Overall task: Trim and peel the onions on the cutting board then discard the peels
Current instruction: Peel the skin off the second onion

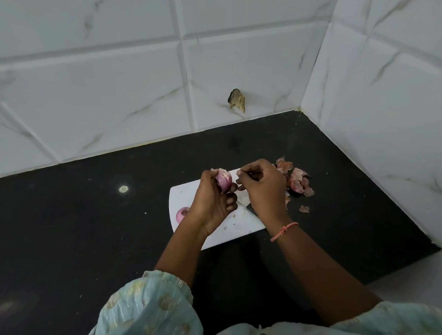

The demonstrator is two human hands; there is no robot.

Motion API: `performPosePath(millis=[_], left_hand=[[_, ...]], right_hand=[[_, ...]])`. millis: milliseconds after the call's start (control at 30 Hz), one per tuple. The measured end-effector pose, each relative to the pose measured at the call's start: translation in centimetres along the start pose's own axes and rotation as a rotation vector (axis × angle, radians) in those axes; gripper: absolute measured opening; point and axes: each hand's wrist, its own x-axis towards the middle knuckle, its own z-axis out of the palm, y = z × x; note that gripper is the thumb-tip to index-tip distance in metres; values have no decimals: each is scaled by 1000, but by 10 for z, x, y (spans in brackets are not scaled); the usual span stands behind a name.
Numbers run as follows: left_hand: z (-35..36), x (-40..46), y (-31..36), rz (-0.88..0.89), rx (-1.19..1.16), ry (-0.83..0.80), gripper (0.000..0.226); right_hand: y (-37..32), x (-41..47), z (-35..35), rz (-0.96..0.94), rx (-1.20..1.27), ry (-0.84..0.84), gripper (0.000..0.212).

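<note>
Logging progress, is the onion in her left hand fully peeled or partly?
Partly peeled. The onion, gripped by the left hand, still carries pale flaky skin on top, and the right hand pinches at it.

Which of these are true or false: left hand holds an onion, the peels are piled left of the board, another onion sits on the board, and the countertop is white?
1. The left hand holds an onion. True.
2. The peels are piled left of the cutting board. False: they lie on its right.
3. A second onion lies on the board. True.
4. The countertop is white. False: it is black.
5. The right hand rests flat on the counter. False: it is raised, fingers pinched beside the held onion.
</note>
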Motion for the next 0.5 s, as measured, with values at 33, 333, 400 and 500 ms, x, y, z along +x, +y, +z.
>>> performPosePath(millis=[33,333,400,500], left_hand=[[0,0,1,-9,-7,3,45],[-1,6,-2,-69,27,31,38],[0,8,-2,-80,6,27,44],[5,8,-3,-89,-50,14,56]], right_hand=[[3,1,-1,13,21,39,12],[52,27,-36,132,-435,23,23],[48,22,-33,10,-433,68,12],[31,8,-16,-158,-335,-56,29]])
